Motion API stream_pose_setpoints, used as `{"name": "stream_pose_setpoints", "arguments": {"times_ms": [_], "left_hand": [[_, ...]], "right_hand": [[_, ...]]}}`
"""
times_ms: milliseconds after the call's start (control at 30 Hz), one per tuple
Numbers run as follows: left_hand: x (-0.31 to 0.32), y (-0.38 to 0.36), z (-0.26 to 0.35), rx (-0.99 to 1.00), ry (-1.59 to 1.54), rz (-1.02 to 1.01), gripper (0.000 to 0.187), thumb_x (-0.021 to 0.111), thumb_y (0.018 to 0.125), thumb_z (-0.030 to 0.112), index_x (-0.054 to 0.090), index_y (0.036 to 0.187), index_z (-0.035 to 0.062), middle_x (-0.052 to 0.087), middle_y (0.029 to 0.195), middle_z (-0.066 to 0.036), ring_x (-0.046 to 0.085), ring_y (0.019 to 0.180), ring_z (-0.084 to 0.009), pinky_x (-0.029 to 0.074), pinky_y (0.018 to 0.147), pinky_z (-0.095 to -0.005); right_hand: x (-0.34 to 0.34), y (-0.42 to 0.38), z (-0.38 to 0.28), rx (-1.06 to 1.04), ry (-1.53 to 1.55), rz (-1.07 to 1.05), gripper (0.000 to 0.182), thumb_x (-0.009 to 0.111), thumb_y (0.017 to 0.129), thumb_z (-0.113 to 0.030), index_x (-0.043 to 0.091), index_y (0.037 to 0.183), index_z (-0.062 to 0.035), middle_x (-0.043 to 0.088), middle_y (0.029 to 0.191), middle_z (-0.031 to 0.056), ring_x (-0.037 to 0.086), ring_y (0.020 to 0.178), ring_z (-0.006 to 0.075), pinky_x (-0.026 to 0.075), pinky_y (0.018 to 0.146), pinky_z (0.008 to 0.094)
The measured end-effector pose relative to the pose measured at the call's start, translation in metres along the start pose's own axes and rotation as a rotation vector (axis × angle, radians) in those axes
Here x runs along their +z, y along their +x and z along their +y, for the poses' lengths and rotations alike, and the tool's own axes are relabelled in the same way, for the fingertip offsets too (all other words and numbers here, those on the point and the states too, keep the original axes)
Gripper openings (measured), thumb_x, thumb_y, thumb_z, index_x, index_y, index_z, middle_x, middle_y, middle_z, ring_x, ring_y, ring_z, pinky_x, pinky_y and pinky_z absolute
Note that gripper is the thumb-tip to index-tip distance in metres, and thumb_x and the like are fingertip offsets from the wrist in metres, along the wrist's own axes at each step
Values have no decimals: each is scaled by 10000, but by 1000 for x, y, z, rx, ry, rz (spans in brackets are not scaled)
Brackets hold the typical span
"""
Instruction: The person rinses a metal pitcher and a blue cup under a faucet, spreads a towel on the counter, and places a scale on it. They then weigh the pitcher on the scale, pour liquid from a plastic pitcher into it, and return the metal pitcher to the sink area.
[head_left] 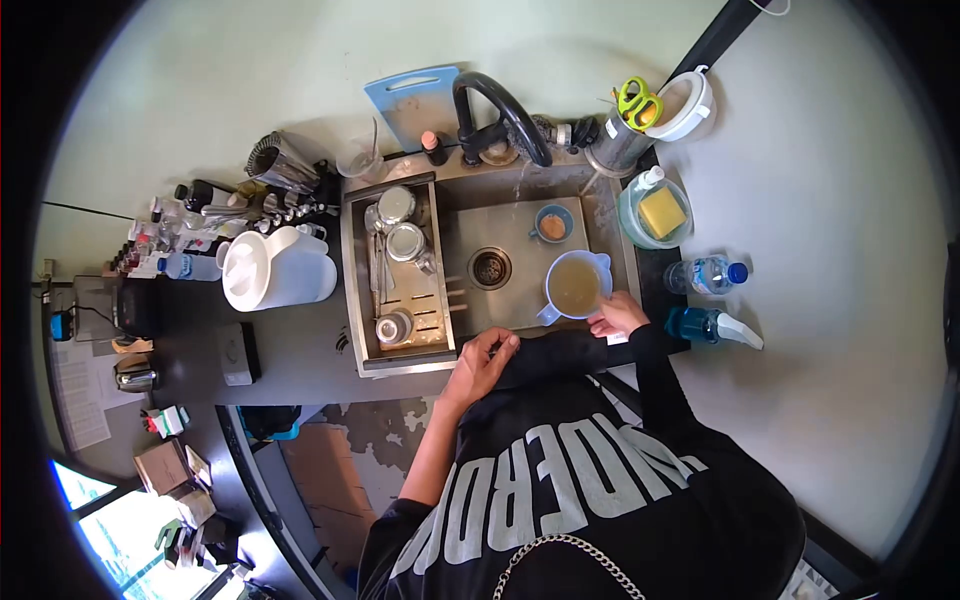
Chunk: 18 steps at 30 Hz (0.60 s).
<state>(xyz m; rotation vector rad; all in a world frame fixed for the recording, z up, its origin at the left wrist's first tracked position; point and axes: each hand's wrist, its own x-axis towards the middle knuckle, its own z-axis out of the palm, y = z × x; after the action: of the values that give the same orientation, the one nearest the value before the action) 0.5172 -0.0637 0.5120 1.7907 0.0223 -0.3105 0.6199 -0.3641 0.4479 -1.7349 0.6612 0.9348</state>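
Observation:
A pale blue plastic bowl (551, 288) with tabs at its rim holds cloudy, yellowish liquid in the right half of the sink. My right hand (618, 316) is at the bowl's lower right rim with its fingers closed on it; the fingertips are partly blurred. On the sink's front edge, my left hand (482, 366) rests with its fingers curled in and nothing seen in them. A small blue cup (552, 223) with something brownish inside stands on the sink floor behind the bowl. Thin water runs from the black faucet (505, 105).
Metal cups (405, 241) and utensils lie in the left drain tray (412, 325). A white pitcher (285, 270) stands left of the sink. To the right are a tub with a yellow sponge (661, 214), a water bottle (705, 275) and a spray bottle (705, 325).

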Motion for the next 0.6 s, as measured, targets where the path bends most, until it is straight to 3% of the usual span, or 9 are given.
{"name": "stream_pose_setpoints", "arguments": {"times_ms": [33, 100, 133, 167, 200, 233, 367, 467, 600], "left_hand": [[-3, 4, 0, 24, -10, 7, 280, 607, 1014, 250, 646, 1004, -27, 678, 816, -124, 632, 753, -165, 502, 695, -320], [-9, 10, 0, 21, -5, -3, 283, 605, 1017, 251, 645, 1006, -29, 677, 819, -127, 629, 756, -166, 503, 699, -323], [-11, 12, 0, 21, 5, -13, 286, 602, 1019, 253, 644, 1007, -30, 676, 822, -131, 627, 760, -167, 503, 703, -327], [-14, 15, 1, 0, -9, -41, 288, 599, 1022, 249, 643, 1005, -35, 676, 829, -137, 623, 762, -169, 503, 706, -327], [-15, 16, 1, -8, -15, -47, 288, 599, 1022, 249, 643, 1005, -35, 676, 829, -137, 623, 762, -169, 503, 706, -327], [-15, 18, 1, 6, -18, -36, 284, 598, 1022, 243, 642, 1004, -37, 674, 828, -140, 622, 762, -169, 502, 706, -327], [-19, 20, 7, -25, 27, -44, 254, 561, 1044, 209, 623, 998, -34, 662, 865, -73, 610, 819, -134, 493, 771, -276], [-16, 18, 4, -30, 18, -7, 247, 566, 1042, 207, 623, 1003, -30, 666, 867, -70, 609, 815, -120, 493, 762, -269], [-11, 9, 3, -67, 44, 89, 253, 571, 1039, 217, 620, 990, -26, 662, 839, -62, 602, 795, -104, 491, 742, -262]], "right_hand": [[-5, -10, -20, 3, -5, 4, 375, 456, 1023, -272, 620, 1071, 62, 703, 801, 196, 698, 590, 241, 621, 584, 390], [-17, -28, -64, -28, -506, 45, 532, 476, 1012, -356, 692, 746, 51, 705, 676, 172, 713, 587, 245, 621, 608, 351], [-20, -33, -86, -239, -671, 125, 584, 466, 1000, -369, 677, 594, -6, 634, 518, 152, 699, 539, 264, 609, 596, 356], [-26, -15, -104, -332, -766, 179, 491, 499, 986, -382, 714, 766, 1, 679, 656, 192, 713, 652, 323, 586, 645, 430], [-28, 23, -108, -680, -790, 394, 374, 534, 983, -360, 698, 995, -23, 703, 821, 206, 696, 793, 375, 549, 725, 484], [-20, 26, -138, -1046, -596, 408, 321, 558, 983, -310, 634, 1172, -61, 699, 931, 199, 663, 878, 413, 525, 772, 503], [23, 52, -253, -1543, -597, 565, 423, 528, 978, -209, 517, 1393, -127, 670, 1025, 209, 637, 992, 379, 523, 828, 470], [35, 74, -283, -1407, -915, 550, 489, 523, 961, -184, 458, 1446, -187, 674, 1006, 171, 654, 942, 375, 535, 808, 469], [37, 92, -280, -1513, -815, 519, 469, 529, 948, -179, 505, 1416, -209, 669, 999, 147, 658, 914, 369, 541, 786, 462]]}}
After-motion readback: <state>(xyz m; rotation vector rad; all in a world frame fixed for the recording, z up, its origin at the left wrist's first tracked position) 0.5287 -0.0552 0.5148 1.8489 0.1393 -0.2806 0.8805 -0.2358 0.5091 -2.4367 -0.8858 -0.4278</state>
